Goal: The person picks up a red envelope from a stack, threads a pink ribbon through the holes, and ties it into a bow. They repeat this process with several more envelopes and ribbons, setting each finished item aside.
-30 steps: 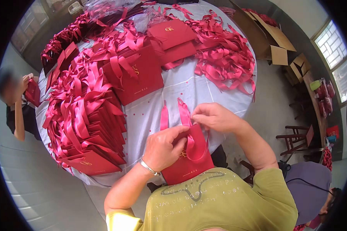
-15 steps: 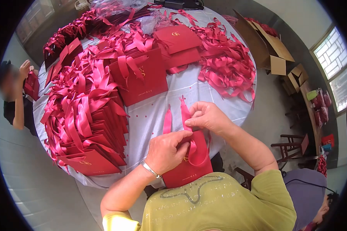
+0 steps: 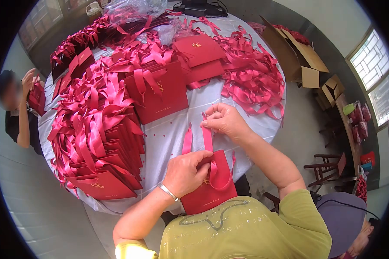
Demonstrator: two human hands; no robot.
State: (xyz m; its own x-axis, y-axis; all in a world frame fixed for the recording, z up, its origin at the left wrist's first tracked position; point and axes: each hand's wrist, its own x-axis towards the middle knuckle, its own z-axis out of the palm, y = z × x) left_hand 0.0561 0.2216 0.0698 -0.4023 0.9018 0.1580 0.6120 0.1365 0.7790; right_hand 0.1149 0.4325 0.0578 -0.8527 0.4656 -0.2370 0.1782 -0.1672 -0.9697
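Note:
A red gift bag [image 3: 220,185] with gold print lies at the table's near edge, against my body. My left hand [image 3: 186,172], with a silver bangle at the wrist, is closed on the bag's top edge, pinching it where the ribbon passes. Beyond it, my right hand [image 3: 225,122] pinches the upper end of a pink-red ribbon [image 3: 207,139] and holds it taut above the bag. A second ribbon end [image 3: 187,140] sticks up to the left, and a loop of ribbon [image 3: 222,184] hangs over the bag's front.
Packed rows of ribboned red bags [image 3: 103,134] stand on the left of the round cloth-covered table [image 3: 160,146]. Loose ribbons [image 3: 255,77] are heaped at the far right, flat red bags [image 3: 199,47] beside them. A co-worker [image 3: 19,108] handles a bag at left. Open cartons [image 3: 298,56] stand at right.
My right hand has moved up and slightly left with the ribbon end, and the ribbon is straighter. My left hand stays at the bag's top edge.

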